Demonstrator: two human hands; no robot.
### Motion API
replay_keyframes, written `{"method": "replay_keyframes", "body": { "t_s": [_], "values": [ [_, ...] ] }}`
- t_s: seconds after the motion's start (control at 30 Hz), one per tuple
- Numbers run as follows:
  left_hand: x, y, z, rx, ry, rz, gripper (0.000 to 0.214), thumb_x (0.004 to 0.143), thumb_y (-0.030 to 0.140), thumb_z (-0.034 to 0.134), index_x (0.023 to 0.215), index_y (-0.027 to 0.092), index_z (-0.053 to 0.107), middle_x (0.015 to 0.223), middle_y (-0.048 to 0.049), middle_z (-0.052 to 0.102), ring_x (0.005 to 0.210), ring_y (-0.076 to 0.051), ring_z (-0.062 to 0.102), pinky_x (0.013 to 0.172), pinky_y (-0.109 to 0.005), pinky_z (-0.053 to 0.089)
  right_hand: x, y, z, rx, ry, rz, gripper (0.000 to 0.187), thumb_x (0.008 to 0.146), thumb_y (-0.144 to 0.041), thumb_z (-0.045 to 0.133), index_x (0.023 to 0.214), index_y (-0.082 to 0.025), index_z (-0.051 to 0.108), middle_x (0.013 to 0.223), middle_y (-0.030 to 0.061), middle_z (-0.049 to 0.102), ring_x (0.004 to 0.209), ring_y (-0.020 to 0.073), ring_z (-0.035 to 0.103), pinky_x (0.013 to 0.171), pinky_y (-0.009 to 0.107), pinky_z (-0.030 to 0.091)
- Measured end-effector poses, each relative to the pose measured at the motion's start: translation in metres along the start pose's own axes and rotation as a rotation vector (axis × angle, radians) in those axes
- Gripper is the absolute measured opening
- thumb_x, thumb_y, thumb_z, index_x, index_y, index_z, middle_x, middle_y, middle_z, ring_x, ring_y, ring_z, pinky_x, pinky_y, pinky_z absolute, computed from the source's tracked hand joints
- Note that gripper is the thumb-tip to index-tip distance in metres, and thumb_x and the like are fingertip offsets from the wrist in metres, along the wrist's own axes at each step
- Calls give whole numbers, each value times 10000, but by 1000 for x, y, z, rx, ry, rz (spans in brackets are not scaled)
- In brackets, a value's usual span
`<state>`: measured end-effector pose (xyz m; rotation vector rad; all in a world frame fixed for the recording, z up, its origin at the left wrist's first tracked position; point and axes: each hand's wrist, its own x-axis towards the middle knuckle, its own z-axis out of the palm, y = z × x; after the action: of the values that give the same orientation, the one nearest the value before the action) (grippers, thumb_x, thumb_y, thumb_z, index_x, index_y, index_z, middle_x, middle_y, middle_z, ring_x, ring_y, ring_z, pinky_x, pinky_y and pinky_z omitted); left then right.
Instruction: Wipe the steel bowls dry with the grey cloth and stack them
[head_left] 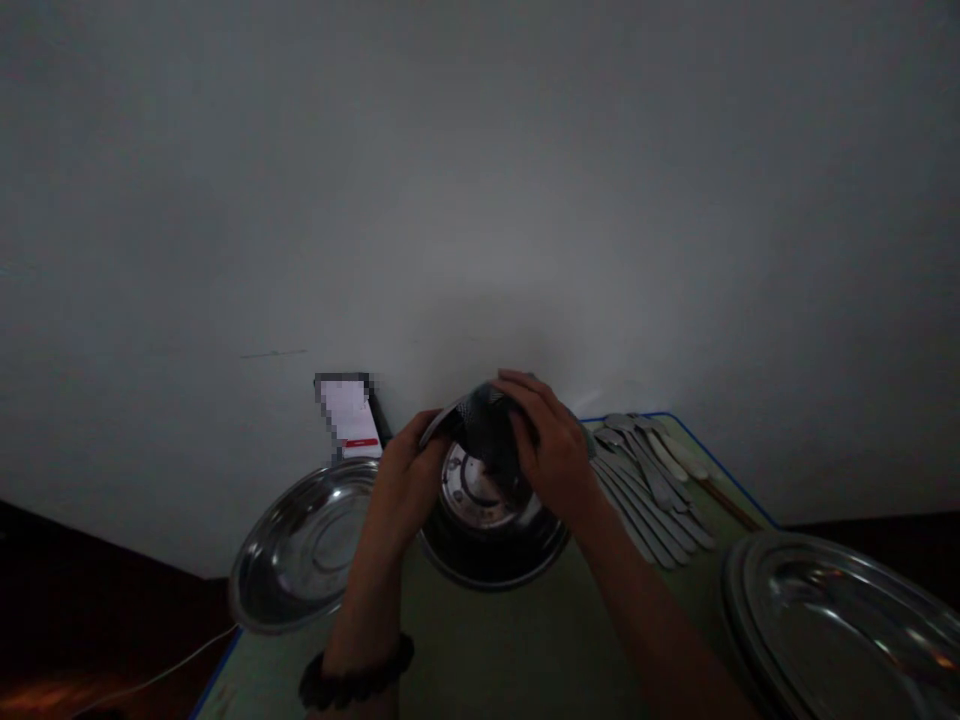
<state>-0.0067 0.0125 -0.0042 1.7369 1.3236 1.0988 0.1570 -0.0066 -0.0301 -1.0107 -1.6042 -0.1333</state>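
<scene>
Both my hands hold a small perforated metal strainer bowl [480,425], tilted on edge above a larger steel bowl [487,545] on the green table. My left hand [409,475] grips the strainer's left rim; a dark bead bracelet sits on that wrist. My right hand [547,445] curls over its top and right side. The strainer's far side is hidden by my fingers.
A wide steel basin [300,550] sits at the table's left end. Several steel spoons [649,490] lie in a row to the right, with a large oval steel platter [840,620] nearer me. A white card [352,415] leans on the grey wall behind.
</scene>
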Motion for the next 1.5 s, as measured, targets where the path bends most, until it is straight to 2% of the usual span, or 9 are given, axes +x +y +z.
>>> {"method": "replay_keyframes", "body": {
  "t_s": [0.13, 0.27, 0.4, 0.53, 0.73, 0.9, 1.13, 1.3, 1.5],
  "values": [
    [-1, 2, 5, -7, -89, 20, 339, 785, 272, 497, 1055, 188, 684, 958, -54, 726, 915, -242, 634, 852, -364, 453, 0, 0, 1, -28, 200, 150, 136, 830, -244, 636, 952, -213, 586, 940, 58, 649, 905, 195, 625, 826, 367, 523],
    [-2, 4, 7, 23, -72, 31, 347, 770, 254, 491, 1041, 181, 694, 956, -61, 726, 910, -249, 629, 858, -376, 450, -1, 4, -2, -17, -37, 27, 107, 881, -192, 549, 935, -232, 631, 947, 32, 706, 1051, 197, 613, 950, 390, 469],
    [-2, 5, 4, 17, -94, -5, 373, 769, 255, 484, 1076, 185, 684, 958, -54, 727, 906, -247, 633, 849, -371, 455, 0, 4, -3, 60, -56, -31, 321, 891, -70, 399, 1095, -235, 584, 1098, 38, 675, 1109, 153, 588, 987, 361, 449],
    [-1, 3, 4, 6, -109, 1, 366, 786, 265, 485, 1088, 196, 680, 998, -56, 724, 934, -248, 635, 855, -367, 453, -3, 7, 3, -49, -15, 103, 371, 836, -82, 457, 1177, -217, 516, 1164, 82, 610, 1127, 203, 554, 1001, 409, 432],
    [-6, 4, 12, -15, -89, -4, 327, 784, 235, 509, 1060, 195, 682, 1000, -62, 725, 954, -251, 639, 882, -387, 446, -8, 18, 5, -281, -301, 227, 404, 773, -102, 532, 1172, -162, 519, 1103, 136, 616, 1017, 279, 554, 880, 473, 453],
    [-10, 16, 13, -136, -67, 27, 257, 745, 238, 589, 978, 218, 697, 948, -27, 736, 934, -237, 652, 874, -361, 469, -5, 31, -4, -140, -72, 352, 182, 805, -254, 573, 972, -183, 589, 926, 82, 655, 870, 231, 600, 786, 370, 466],
    [-13, 20, 19, -500, 339, 94, 371, 741, 228, 611, 1112, 237, 611, 1209, -20, 660, 1140, -237, 593, 965, -358, 467, -19, 35, 29, 289, 192, 838, 320, 760, -427, 598, 925, -154, 614, 912, 125, 709, 858, 249, 656, 752, 378, 504],
    [-23, 26, 40, -221, 473, 221, 474, 784, 240, 561, 1256, 275, 538, 1378, -18, 522, 1293, -260, 457, 1012, -359, 439, -25, 21, 54, 819, 234, 1038, 399, 682, -353, 672, 1030, -167, 612, 1083, 123, 705, 935, 230, 685, 798, 370, 540],
    [-11, 16, 14, -205, 258, 92, 429, 772, 269, 576, 1200, 251, 563, 1183, -39, 644, 1130, -244, 579, 945, -354, 474, -9, 32, 8, 198, 251, 801, 304, 653, -299, 690, 921, -168, 635, 923, 100, 726, 854, 246, 660, 780, 388, 515]
  ]
}}
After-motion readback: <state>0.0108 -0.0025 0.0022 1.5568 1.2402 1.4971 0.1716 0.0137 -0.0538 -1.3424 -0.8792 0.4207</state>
